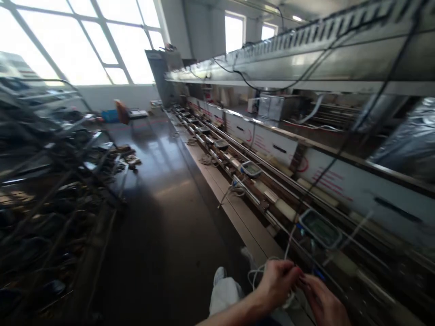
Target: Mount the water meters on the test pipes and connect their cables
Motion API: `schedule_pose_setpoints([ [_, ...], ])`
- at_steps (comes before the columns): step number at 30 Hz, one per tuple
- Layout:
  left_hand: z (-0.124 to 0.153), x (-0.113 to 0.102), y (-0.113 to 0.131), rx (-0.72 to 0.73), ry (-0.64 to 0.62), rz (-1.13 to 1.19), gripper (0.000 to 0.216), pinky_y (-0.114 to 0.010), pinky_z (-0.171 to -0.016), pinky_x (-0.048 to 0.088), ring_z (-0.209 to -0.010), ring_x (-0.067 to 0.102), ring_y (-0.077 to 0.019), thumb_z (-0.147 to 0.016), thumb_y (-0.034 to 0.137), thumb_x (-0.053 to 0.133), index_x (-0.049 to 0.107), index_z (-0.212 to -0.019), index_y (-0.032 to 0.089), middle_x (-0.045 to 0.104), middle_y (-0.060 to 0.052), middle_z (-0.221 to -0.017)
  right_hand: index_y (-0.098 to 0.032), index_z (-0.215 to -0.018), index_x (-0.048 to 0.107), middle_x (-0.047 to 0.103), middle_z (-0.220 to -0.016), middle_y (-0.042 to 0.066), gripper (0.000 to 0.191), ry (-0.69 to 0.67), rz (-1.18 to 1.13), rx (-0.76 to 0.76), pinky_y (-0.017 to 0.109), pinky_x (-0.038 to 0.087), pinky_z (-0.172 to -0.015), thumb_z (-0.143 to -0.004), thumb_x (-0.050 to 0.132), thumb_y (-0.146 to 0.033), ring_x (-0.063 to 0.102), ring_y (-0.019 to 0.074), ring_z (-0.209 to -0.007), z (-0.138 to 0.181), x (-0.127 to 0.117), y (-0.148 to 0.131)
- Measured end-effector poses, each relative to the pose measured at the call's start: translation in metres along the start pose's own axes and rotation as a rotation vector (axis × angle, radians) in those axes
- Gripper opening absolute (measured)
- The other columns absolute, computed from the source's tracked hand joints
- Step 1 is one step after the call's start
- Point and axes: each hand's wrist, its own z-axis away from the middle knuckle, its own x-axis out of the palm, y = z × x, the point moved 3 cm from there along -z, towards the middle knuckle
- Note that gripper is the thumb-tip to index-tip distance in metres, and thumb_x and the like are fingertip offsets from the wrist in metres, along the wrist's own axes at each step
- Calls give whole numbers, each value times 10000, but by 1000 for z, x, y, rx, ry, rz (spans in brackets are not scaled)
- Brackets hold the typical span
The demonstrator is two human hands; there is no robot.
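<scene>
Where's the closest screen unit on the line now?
Head view, lower right: the screen unit sits on the conveyor rails just beyond the right hand and the left hand, which holds a white cable.

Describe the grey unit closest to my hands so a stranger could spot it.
Follow the conveyor line on the hall's right side down to the left hand and right hand on a white cable. The grey unit lies on the line just beyond them, nearest of its row, with a greenish face.
</scene>
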Motion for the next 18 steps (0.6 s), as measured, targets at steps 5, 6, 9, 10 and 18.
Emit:
schedule_pose_setpoints([
  [5, -6, 10, 9, 23, -31, 33, 307, -216, -478, 325, -491, 431, -92, -802, 387, 496, 594, -656, 136, 503, 16, -541, -173, -1086, 630, 686, -897, 105, 430, 155, -354, 196, 281, 514, -557, -851, 474, -497, 593, 158, -584, -5, -44, -71],
  [6, -5, 12, 10, 20, -46, 15, 322, -215, -472, 321, -481, 428, -92, -804, 395, 492, 591, -640, 136, 499, 16, -528, -165, -1082, 624, 688, -858, 96, 435, 150, -449, 227, 259, 487, -498, -852, 474, -503, 564, 138, -532, -10, -46, -80],
  [9, -2, 19, 10, 38, -82, -65, 340, -215, -461, 309, -464, 428, -94, -810, 377, 476, 578, -588, 141, 491, 12, -494, -152, -1050, 623, 689, -857, 97, 437, 163, -646, 265, 226, 444, -446, -813, 544, -510, 575, 138, -560, -18, -47, -94],
  [10, -2, 21, 9, 52, -87, -91, 328, -214, -464, 311, -465, 435, -95, -808, 350, 472, 576, -576, 143, 494, 10, -493, -150, -1028, 627, 690, -866, 101, 431, 171, -679, 273, 223, 442, -449, -793, 574, -508, 591, 150, -600, -19, -46, -95],
  [18, 1, 3, 28, 84, -60, -176, 288, -222, -493, 410, -563, 536, -121, -761, 306, 563, 614, -1005, 161, 629, -23, -768, -168, -835, 661, 648, -671, 20, 298, 130, -557, 289, 231, 438, -551, -810, 579, -453, 573, 134, -589, -14, -50, -87],
])
